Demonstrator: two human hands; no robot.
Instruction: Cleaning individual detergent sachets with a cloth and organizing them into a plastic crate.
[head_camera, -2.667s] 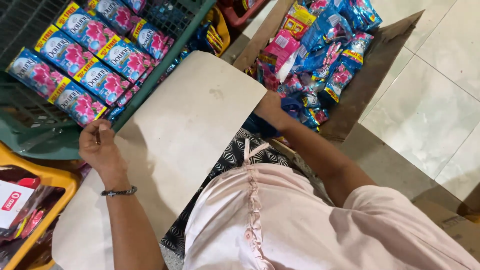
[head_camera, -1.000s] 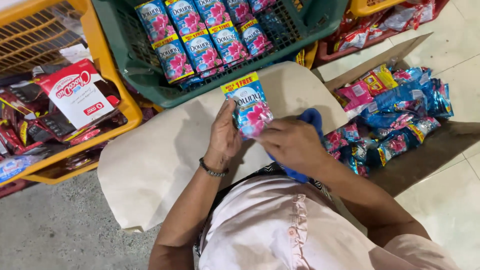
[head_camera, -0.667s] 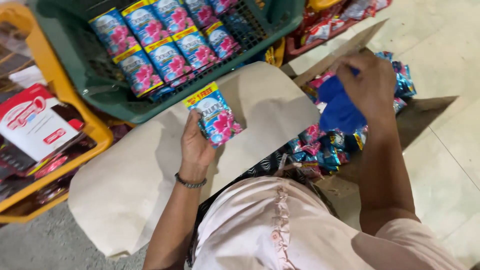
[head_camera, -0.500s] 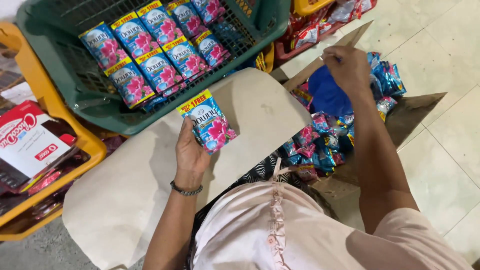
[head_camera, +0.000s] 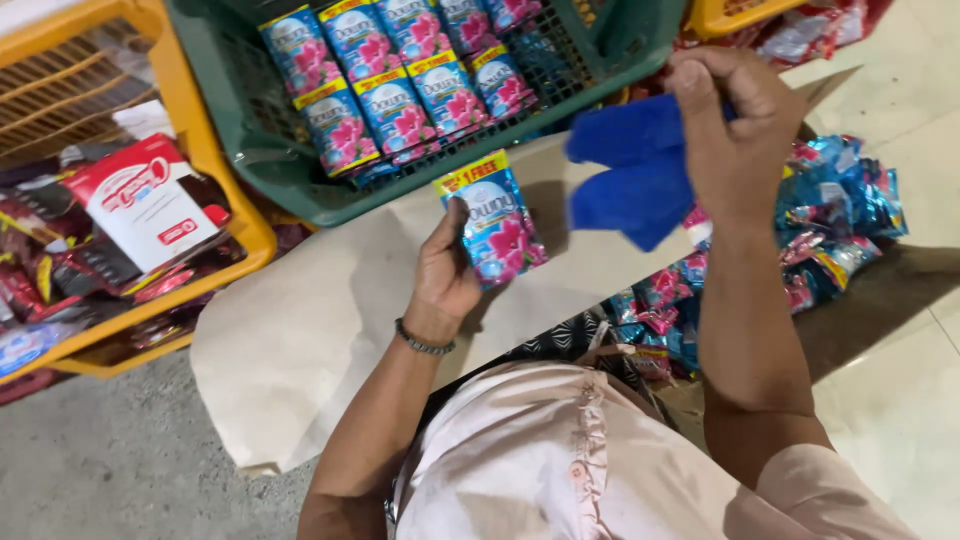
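Blue cloth (head_camera: 632, 170) in raised right hand (head_camera: 735, 130)

I think this is a shop: a green basket (head_camera: 250, 150) and a box (head_camera: 850, 290) hold many small packets (head_camera: 390, 105).

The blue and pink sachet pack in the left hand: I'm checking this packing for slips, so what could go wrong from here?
1. The left hand pinches the blue and pink sachet pack only at its lower edge, so it might slip onto the beige cardboard sheet.
2. The right hand holds a blue cloth-like piece high above the open cardboard box of sachets; it could drop in among them.
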